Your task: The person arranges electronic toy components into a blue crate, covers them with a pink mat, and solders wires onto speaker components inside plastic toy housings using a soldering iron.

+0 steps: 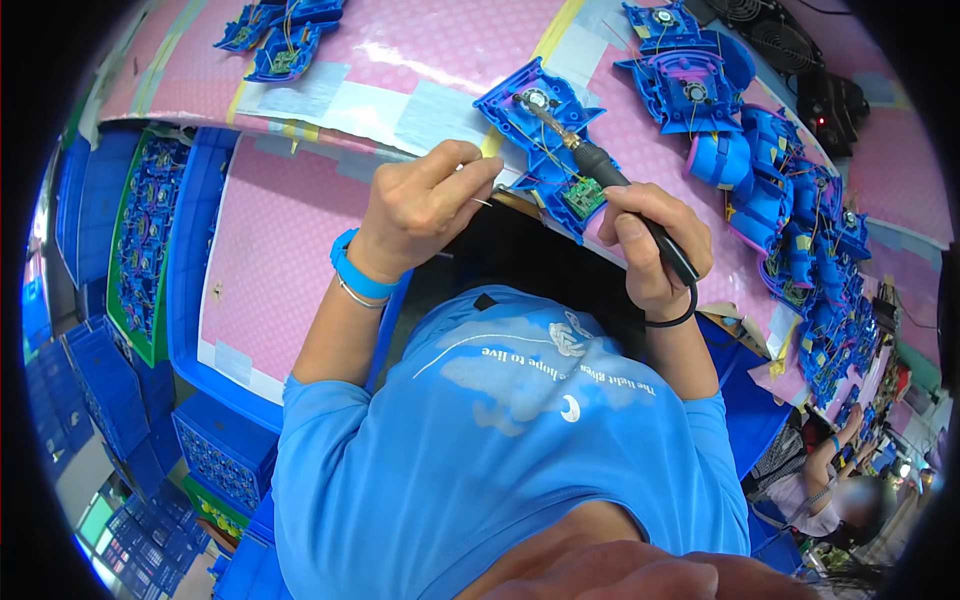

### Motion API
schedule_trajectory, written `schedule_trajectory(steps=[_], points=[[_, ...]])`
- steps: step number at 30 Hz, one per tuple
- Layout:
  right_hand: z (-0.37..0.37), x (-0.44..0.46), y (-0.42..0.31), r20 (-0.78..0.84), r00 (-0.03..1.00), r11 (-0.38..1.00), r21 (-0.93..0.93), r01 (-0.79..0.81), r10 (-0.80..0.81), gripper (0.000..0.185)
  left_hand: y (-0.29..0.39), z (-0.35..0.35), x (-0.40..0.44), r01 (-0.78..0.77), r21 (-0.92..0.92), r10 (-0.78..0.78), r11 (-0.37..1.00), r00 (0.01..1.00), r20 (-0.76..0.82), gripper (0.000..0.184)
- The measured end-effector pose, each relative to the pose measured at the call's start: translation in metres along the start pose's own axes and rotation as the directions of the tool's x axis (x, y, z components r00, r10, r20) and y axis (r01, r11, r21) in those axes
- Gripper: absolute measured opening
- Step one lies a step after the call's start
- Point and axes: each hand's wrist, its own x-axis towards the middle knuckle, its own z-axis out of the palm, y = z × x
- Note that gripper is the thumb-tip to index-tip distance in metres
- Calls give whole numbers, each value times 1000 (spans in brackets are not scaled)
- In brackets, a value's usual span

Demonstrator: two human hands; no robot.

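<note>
My right hand point(660, 240) is wrapped round the black handle of a soldering iron point(603, 168). The iron's metal tip lies over the round silver part in a blue plastic shell point(525, 115). A green circuit board point(584, 196) with thin wires sits in the shell's lower section, near my right fingers. Left of the shell, my left hand point(428, 205) is closed in a pinch, and a thin pale strand point(482, 202) shows below its fingers. A blue band is round my left wrist.
Several more blue shells point(695, 90) with wires lie on the pink table point(440, 40), at the right and upper left. Blue crates point(185, 260) stand at the left. Black fans point(785, 45) are at the upper right. Another person point(815, 490) is at the lower right.
</note>
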Motion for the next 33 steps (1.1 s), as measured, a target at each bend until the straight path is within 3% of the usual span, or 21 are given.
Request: schedule_trajectory(steps=[2,9,12,14,21,33], points=[[-1,-2,1,3,1000,999,34,-5,5,21,1,-4,10,-78,62,82,995,994,-72,23],[4,1,3,16,1000,1000,-5,-7,7,21,-15,2,25,-137,112,152,984,978,-144,21],[7,3,4,37,999,999,-5,-38,38,20,-17,5,25,-115,96,130,989,978,-165,22],[10,5,5,41,999,1000,-12,-16,16,20,-12,0,24,-20,89,27,996,997,-74,20],[13,6,7,44,999,1000,-10,-17,18,20,-16,7,23,-31,53,37,998,991,-127,18],[14,5,8,42,999,1000,-15,-27,28,20,-17,5,23,-20,45,23,999,997,-71,16]])
